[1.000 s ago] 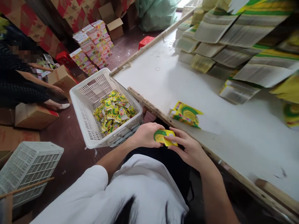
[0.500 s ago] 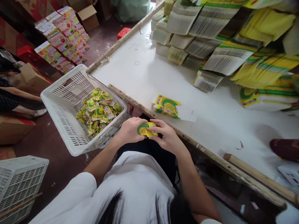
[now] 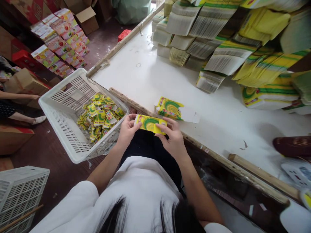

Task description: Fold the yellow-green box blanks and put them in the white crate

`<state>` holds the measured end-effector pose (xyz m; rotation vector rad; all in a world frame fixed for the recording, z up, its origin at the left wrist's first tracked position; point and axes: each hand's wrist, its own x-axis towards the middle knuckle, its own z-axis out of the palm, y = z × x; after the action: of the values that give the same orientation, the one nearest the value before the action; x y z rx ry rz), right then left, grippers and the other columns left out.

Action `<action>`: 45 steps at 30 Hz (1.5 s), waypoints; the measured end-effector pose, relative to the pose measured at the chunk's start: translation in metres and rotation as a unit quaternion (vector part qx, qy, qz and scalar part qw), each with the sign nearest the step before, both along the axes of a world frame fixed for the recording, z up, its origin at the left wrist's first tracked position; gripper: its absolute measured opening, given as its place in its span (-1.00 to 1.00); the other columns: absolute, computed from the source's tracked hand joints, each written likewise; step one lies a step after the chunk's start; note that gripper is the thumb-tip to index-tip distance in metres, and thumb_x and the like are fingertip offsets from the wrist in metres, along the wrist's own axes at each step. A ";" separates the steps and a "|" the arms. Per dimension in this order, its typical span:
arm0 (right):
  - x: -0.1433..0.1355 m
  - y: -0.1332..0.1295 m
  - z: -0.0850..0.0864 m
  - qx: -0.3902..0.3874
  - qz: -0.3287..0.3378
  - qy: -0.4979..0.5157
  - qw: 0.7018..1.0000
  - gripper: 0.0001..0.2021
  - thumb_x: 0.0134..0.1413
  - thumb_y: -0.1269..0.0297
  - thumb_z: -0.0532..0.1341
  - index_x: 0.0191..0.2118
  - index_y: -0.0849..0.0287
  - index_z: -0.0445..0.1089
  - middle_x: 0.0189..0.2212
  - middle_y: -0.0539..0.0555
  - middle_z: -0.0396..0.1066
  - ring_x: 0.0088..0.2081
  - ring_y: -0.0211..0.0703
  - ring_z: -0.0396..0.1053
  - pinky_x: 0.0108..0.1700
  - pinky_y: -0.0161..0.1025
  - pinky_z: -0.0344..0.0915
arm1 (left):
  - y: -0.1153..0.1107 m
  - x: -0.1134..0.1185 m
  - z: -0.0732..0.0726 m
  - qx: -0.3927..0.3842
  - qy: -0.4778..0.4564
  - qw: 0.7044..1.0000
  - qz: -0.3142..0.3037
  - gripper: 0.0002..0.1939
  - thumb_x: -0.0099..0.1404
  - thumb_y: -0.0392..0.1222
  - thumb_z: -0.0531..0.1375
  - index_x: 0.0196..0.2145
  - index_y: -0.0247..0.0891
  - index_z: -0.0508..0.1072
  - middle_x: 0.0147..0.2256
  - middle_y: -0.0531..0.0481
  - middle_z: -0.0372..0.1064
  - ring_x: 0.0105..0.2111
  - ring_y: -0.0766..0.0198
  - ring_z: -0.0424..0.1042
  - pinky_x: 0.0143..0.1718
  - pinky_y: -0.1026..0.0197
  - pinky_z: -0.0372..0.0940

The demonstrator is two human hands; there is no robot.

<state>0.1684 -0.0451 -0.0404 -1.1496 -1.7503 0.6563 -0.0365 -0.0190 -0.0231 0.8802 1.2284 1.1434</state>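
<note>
A small yellow and green carton is stretched level between my hands, in front of the table edge. My left hand pinches its left end between thumb and fingers. On its right end, my right hand grips by a yellow flap that stands out there. Just beyond, a few flat cartons of the same print lie on the table near the edge, with a white flap pointing right. To the left, a white plastic basket holds a heap of small yellow-green boxes.
Bundled stacks of flat cartons rise on the white table. A wooden strip and a dark red object are at the right. Another crate stands lower left; a person's arm shows at far left.
My left hand has slid left from the carton's middle to its left end, so more of the printed face shows. The view has shifted slightly.
</note>
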 end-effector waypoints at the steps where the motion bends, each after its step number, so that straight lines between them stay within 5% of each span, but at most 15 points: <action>1: 0.001 -0.001 -0.001 -0.001 0.019 -0.006 1.000 -0.76 0.23 0.30 0.24 0.00 0.01 0.48 0.16 0.20 0.20 0.13 0.08 0.35 0.13 0.10 0.41 | 0.000 0.000 0.001 0.001 -0.014 1.000 0.012 -0.40 0.02 -0.01 0.43 -0.09 -0.26 0.28 -0.45 0.08 0.49 -0.47 0.34 0.46 -0.35 0.29 0.34; 5: 0.007 -0.002 -0.002 0.001 0.073 -0.016 0.997 -0.76 0.20 0.36 0.26 -0.03 0.02 0.47 0.15 0.20 0.21 0.11 0.06 0.36 0.08 0.07 0.44 | -0.003 0.002 0.006 -0.016 -0.019 1.000 -0.006 -0.33 -0.02 -0.06 0.46 -0.02 -0.27 0.29 -0.45 0.07 0.50 -0.53 0.38 0.41 -0.50 0.37 0.23; 10: 0.001 0.001 -0.001 -0.028 -0.008 0.083 0.996 -0.52 0.07 0.38 0.35 0.11 0.01 0.29 0.10 0.19 0.28 0.16 0.09 0.31 0.09 0.08 0.42 | -0.004 0.004 0.011 0.003 0.003 0.997 -0.072 -0.47 0.05 -0.06 0.42 -0.05 -0.27 0.43 -0.37 0.04 0.49 -0.47 0.39 0.38 -0.56 0.40 0.16; 14: -0.008 0.004 -0.004 -0.060 0.003 0.111 0.992 -0.55 0.07 0.33 0.34 0.08 0.04 0.29 0.10 0.20 0.28 0.16 0.10 0.30 0.07 0.06 0.42 | -0.004 -0.001 0.006 -0.007 0.006 0.998 -0.056 -0.51 0.06 -0.06 0.42 -0.08 -0.26 0.47 -0.34 0.02 0.49 -0.47 0.39 0.36 -0.57 0.39 0.14; 18: -0.015 0.010 -0.003 -0.035 0.060 0.092 0.993 -0.35 0.12 0.14 0.32 0.28 0.08 0.12 0.22 0.26 0.18 0.28 0.16 0.16 0.25 0.14 0.24 | -0.004 -0.004 -0.001 -0.026 -0.022 0.999 -0.025 -0.52 0.05 -0.05 0.43 -0.10 -0.26 0.48 -0.31 0.01 0.48 -0.47 0.40 0.36 -0.57 0.39 0.13; 23: -0.027 0.018 -0.006 0.019 -0.021 0.094 0.995 -0.57 0.30 0.17 0.14 0.23 0.11 0.21 0.16 0.26 0.25 0.22 0.08 0.23 0.27 0.14 0.18 | -0.005 0.002 0.000 -0.016 -0.033 0.999 0.005 -0.58 0.08 -0.05 0.41 -0.13 -0.25 0.50 -0.38 0.06 0.45 -0.51 0.46 0.30 -0.57 0.42 0.10; 26: -0.031 0.018 -0.008 0.019 -0.004 0.093 0.995 -0.56 0.24 0.10 0.20 0.17 0.12 0.27 0.07 0.24 0.33 0.12 0.08 0.32 0.16 0.11 0.29 | -0.007 0.006 0.001 -0.029 -0.034 0.999 -0.005 -0.54 0.05 -0.04 0.43 -0.12 -0.25 0.50 -0.35 0.04 0.46 -0.50 0.44 0.33 -0.57 0.41 0.12; 29: -0.037 0.016 -0.004 0.025 -0.078 0.103 0.991 -0.71 0.22 0.10 0.22 -0.01 0.10 0.37 -0.14 0.16 0.40 -0.07 0.03 0.41 0.02 0.04 0.39 | -0.010 0.011 -0.001 -0.033 -0.034 0.999 -0.018 -0.55 0.05 -0.02 0.42 -0.13 -0.25 0.50 -0.35 0.04 0.45 -0.50 0.43 0.33 -0.58 0.40 0.13; 34: -0.027 0.028 0.005 0.019 -0.078 0.048 0.996 -0.33 0.13 -0.04 0.26 0.26 0.15 0.14 0.04 0.25 0.34 -0.03 0.06 0.40 0.02 0.05 0.39 | -0.001 -0.032 0.001 0.024 0.065 0.996 0.050 -0.57 0.10 -0.01 0.37 -0.11 -0.25 0.48 -0.31 0.01 0.43 -0.42 0.37 0.37 -0.43 0.34 0.27; 36: -0.006 0.037 0.004 0.032 -0.141 -0.003 0.989 -0.35 0.14 -0.03 0.25 0.25 0.17 0.16 0.09 0.28 0.31 -0.01 0.08 0.38 0.07 0.07 0.36 | 0.009 -0.072 0.003 0.074 0.184 0.969 0.144 -0.56 0.12 -0.02 0.34 -0.08 -0.26 0.47 -0.25 -0.02 0.41 -0.34 0.30 0.39 -0.29 0.25 0.34; 38: 0.019 0.045 -0.001 0.029 -0.212 -0.089 0.973 -0.47 0.15 0.07 0.24 0.17 0.22 0.27 0.02 0.29 0.38 0.03 0.14 0.34 0.12 0.11 0.29 | 0.016 -0.108 0.005 0.103 0.334 0.900 0.261 -0.46 0.10 -0.07 0.34 0.03 -0.27 0.41 -0.14 -0.09 0.36 -0.23 0.22 0.38 -0.17 0.17 0.34; 40: 0.039 0.050 -0.008 -0.014 -0.227 -0.192 0.955 -0.59 0.15 0.18 0.21 0.08 0.24 0.37 -0.11 0.27 0.46 -0.06 0.17 0.37 0.07 0.12 0.29 | 0.015 -0.126 0.009 0.104 0.436 0.827 0.338 -0.26 0.01 -0.13 0.39 0.15 -0.28 0.30 0.02 -0.20 0.27 -0.07 0.12 0.34 -0.08 0.12 0.33; 41: 0.046 0.052 -0.013 -0.034 -0.222 -0.229 0.947 -0.64 0.15 0.23 0.18 0.04 0.25 0.40 -0.17 0.26 0.48 -0.11 0.16 0.39 0.03 0.09 0.31 | 0.012 -0.126 0.013 0.101 0.449 0.818 0.345 -0.22 0.00 -0.13 0.39 0.17 -0.27 0.27 0.05 -0.22 0.25 -0.03 0.09 0.32 -0.07 0.11 0.32; 43: 0.053 0.056 -0.022 -0.038 -0.217 -0.271 0.937 -0.66 0.14 0.24 0.17 -0.01 0.27 0.44 -0.18 0.29 0.48 -0.13 0.17 0.38 -0.01 0.04 0.31 | 0.002 -0.110 0.022 0.116 0.375 0.875 0.282 -0.38 0.09 -0.03 0.35 0.09 -0.20 0.35 -0.11 -0.13 0.35 -0.15 0.17 0.37 -0.16 0.17 0.34; 45: 0.055 0.059 -0.030 -0.024 -0.215 -0.284 0.934 -0.65 0.13 0.20 0.17 -0.02 0.26 0.44 -0.21 0.29 0.48 -0.15 0.17 0.39 -0.03 0.01 0.31 | -0.009 -0.086 0.036 0.142 0.217 0.959 0.114 -0.51 0.19 0.08 0.28 0.02 -0.18 0.43 -0.30 -0.06 0.39 -0.33 0.24 0.40 -0.27 0.20 0.34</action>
<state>0.2236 0.0141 -0.0701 -1.8167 -1.8484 0.0949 -0.1223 -0.0284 0.0130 1.2803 1.5784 1.3807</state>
